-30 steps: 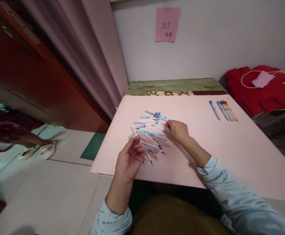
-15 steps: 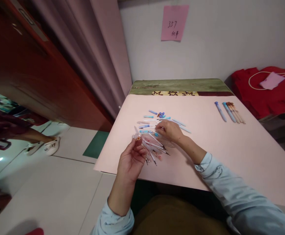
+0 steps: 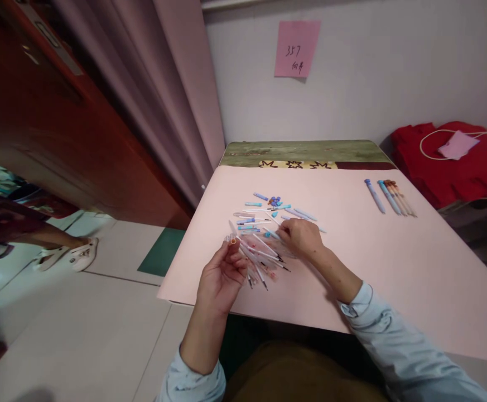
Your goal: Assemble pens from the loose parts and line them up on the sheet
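My left hand (image 3: 222,279) is closed in a pinch on a clear pen barrel (image 3: 232,228), whose open end faces me. To its right, my right hand (image 3: 302,237) is low over the loose pen parts with its fingertips together. What they hold, if anything, is hard to make out; a white refill and a light blue piece lie right by them. Several white pen refills (image 3: 260,273) with dark tips lie scattered between the hands. Beyond them are blue pen pieces (image 3: 246,221) and a small cluster of dark blue and brown toppers (image 3: 274,201).
Several assembled pens with blue and brown tops (image 3: 389,198) lie in a row at the table's right. Red cloth (image 3: 431,167) is beyond the right edge. A pink note (image 3: 297,49) hangs on the wall. On the left, a person's feet in white clogs (image 3: 85,254) show beside a door.
My right hand has moved slightly right and nearer to me, uncovering some blue pieces. My left hand still holds the clear barrel. The view has tilted up slightly.
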Motion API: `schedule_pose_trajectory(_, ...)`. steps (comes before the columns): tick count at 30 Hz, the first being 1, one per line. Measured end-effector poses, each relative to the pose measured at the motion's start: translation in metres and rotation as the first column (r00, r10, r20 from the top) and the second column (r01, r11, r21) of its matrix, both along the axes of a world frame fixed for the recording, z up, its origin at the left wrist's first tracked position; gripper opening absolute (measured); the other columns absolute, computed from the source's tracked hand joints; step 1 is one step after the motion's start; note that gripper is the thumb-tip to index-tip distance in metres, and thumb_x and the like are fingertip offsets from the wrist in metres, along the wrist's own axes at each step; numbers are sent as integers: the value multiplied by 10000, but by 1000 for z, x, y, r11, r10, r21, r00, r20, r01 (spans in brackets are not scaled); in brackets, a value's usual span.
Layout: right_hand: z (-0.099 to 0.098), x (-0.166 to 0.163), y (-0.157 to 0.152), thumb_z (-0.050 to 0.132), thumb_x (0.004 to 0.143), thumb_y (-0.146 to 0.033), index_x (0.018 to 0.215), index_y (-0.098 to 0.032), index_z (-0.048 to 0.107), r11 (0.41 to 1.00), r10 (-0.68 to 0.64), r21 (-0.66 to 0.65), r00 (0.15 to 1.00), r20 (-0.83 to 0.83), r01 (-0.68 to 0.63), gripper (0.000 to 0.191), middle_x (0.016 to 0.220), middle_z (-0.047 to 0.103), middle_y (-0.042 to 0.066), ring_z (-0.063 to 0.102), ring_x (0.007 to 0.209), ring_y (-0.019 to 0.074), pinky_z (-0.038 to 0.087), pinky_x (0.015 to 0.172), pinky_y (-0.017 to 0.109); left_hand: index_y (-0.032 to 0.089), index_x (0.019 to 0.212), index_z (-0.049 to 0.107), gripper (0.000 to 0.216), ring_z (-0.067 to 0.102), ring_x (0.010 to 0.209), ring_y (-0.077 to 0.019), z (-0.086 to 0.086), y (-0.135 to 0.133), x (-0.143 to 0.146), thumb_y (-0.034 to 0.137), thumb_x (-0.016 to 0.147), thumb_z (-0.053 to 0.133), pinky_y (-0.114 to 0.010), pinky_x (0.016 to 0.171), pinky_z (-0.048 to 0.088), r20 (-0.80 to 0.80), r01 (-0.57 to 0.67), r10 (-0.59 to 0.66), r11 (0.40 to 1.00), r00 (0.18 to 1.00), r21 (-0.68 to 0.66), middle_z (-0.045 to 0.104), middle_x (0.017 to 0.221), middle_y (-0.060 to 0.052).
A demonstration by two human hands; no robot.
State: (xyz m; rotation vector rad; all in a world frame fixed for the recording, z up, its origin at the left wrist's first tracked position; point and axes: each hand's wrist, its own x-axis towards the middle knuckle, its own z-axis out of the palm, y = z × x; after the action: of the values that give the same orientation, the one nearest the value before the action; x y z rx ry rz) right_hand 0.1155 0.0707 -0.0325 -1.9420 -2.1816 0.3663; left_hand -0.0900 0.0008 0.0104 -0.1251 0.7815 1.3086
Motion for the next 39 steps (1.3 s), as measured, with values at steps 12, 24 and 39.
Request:
schedule_pose_trajectory(12,-16,1,-10,574,837,-313,773,-238,715,992,46,121,976,-214,-20,172,807,715,16,615,732,156,345,604,244,101,840,629,127,520,496,-44,-33,41,-21,101,919,529,-166,480,436,-48,-114,114,993,992,-6,697,766,-57)
schedule_pose_trajectory(24,-8,25,-6,591,794,-410,746,-257,687,972,-213,-21,849,-483,232,187,693,697,-32,601,604,145,370,557,241,107,827,622,90,492,481,-48,-18,33,-4,84,887,559,-169,464,428,-80,-72,69,996,994,-44,691,759,-52)
schedule_pose_trajectory(39,-25,7,-6,561,928,-321,970,-296,753,950,261,228,945,-197,-215,199,992,697,19,608,851,152,357,679,256,85,836,622,100,503,483,-52,-21,30,-1,92,900,546,-170,461,423,-75,-40,37,999,997,-37,677,730,-52)
